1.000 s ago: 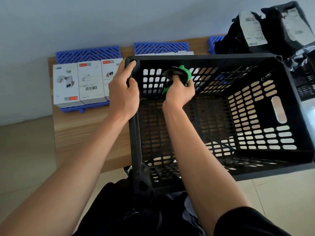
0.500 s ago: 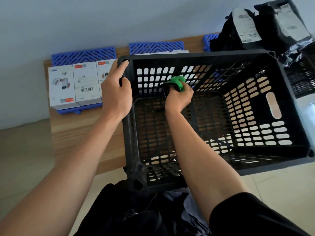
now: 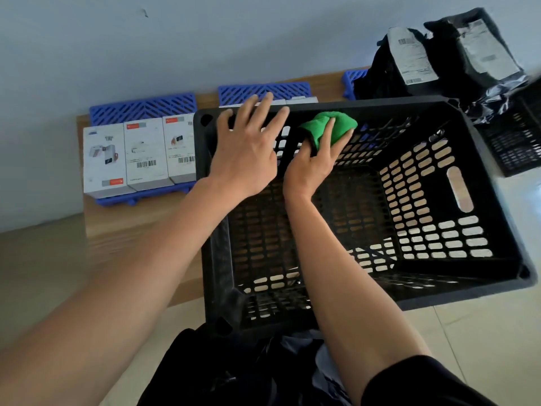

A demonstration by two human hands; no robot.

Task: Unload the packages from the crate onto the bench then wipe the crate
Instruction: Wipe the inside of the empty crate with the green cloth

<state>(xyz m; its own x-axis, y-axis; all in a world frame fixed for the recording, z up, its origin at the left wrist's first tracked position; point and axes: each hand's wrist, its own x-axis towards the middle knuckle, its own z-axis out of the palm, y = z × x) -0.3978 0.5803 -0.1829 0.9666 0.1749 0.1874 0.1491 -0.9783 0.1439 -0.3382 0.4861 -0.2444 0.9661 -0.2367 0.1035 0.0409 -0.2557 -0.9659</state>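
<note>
Right hand (image 3: 314, 162) grips green cloth (image 3: 325, 127) against crate (image 3: 439, 177) far wall; left hand (image 3: 248, 148) spread flat on rim

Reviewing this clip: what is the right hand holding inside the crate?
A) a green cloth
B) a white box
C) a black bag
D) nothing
A: the right hand grips a bunched green cloth against the far inner wall of the black crate, while the left hand rests open on the rim.
</note>
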